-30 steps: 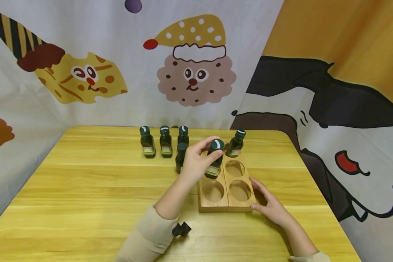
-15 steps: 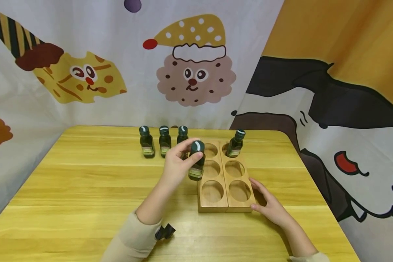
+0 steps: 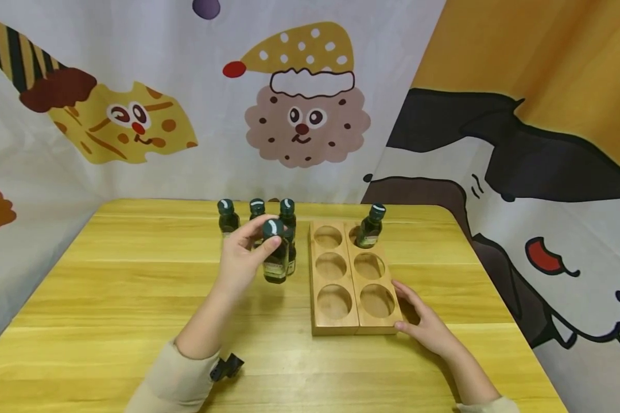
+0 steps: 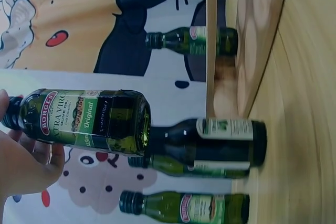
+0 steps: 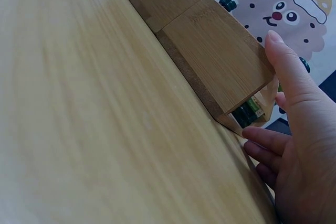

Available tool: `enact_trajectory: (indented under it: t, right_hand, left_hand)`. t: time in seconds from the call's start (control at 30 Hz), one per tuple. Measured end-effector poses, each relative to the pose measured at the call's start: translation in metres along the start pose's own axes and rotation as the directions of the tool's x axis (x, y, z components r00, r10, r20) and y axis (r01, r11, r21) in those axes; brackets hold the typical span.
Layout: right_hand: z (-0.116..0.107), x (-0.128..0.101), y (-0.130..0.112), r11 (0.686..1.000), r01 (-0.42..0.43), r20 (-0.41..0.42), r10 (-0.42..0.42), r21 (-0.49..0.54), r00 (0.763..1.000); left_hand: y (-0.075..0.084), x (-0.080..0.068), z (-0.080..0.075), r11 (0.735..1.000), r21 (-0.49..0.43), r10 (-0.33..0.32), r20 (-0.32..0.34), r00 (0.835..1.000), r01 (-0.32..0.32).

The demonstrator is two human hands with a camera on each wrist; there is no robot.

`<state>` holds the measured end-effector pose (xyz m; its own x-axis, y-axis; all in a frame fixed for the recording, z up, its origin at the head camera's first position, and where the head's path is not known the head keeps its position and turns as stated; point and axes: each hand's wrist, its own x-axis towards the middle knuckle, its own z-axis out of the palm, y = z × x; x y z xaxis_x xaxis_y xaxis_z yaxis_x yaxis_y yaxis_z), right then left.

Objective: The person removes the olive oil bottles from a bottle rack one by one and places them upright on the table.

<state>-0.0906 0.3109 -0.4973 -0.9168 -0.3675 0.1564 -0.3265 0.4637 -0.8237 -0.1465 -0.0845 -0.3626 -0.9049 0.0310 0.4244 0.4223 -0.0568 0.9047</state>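
Gripping a small green oil bottle (image 3: 275, 254) near its capped top, the left hand (image 3: 241, 258) is holding it upright and slightly tilted above the yellow table (image 3: 108, 287), fingers and thumb curled round the neck, so the bottle's long axis is running down from the grip toward the tabletop. In the left wrist view the same bottle (image 4: 89, 120) is hanging clear of the wood, its base just in front of another standing bottle (image 4: 210, 142). Beyond the grip, three more bottles (image 3: 228, 216) are standing in a row near the table's far edge. To the right of the grip lies the wooden tray (image 3: 359, 324) with six round holes, five of them empty and one far hole holding a single bottle (image 3: 369, 227). The right hand (image 3: 427, 327) is resting with relaxed, straight fingers against the tray's near right corner, holding nothing, well apart from the lifted bottle; the left hand is plainly the nearer one.
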Motion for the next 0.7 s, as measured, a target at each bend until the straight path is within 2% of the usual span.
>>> enact_trajectory:
  t: [0.27,0.7]
  right_hand:
    - [0.000,0.000,0.001,1.000,-0.006,-0.005,0.006,-0.007,1.000]
    - [0.001,-0.001,0.001,1.000,-0.007,-0.003,0.007,0.011,1.000]
  left_hand:
    - [-0.001,0.007,-0.015,1.000,-0.004,0.021,-0.062,0.998,-0.021]
    - [-0.019,0.017,-0.031,1.000,0.026,-0.005,-0.081,0.997,0.007]
